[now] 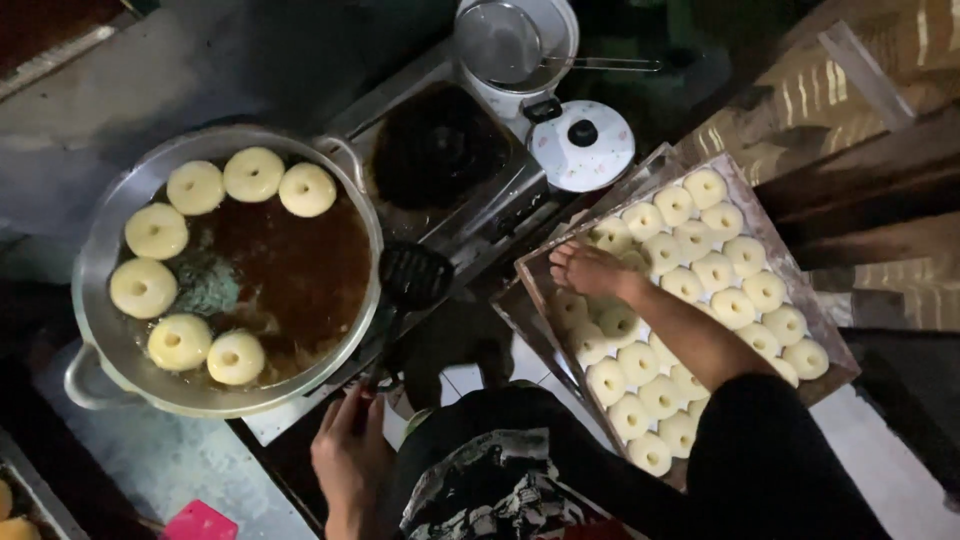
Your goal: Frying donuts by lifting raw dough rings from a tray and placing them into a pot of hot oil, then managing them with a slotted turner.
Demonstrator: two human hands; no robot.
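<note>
we are looking down from the head camera. our right hand (592,270) is reaching out over the wooden tray (836,352) of raw dough rings (733,307), which is lying to our right and slightly ahead. the fingers (566,262) are curling down and bunching toward the ring at the tray's near-left corner; whether they are already pinching it we cannot tell, since the hand is covering the contact. the tray's long axis is running diagonally, from near our lap up and away to the right, and the forearm is lying along that same diagonal across the left rows.

our left hand (350,455) is closing around the lower end of a dark slotted spatula (413,277), whose handle is running up and slightly right from the grip, so that the blade is resting on the right rim of the wok (100,245), just outside the oil.

the wok is sitting to our left, well apart from the tray, with the dark stove burner (438,145) lying between them and farther from us. seven pale rings (253,174) are floating in an arc around the far, left and near sides of the oil, the right half showing open brown oil (300,270). the right hand is nearer the tray; the left hand is nearer the wok. a white pot with a strainer (512,42) and a lid (582,145) are lying beyond the stove.
</note>
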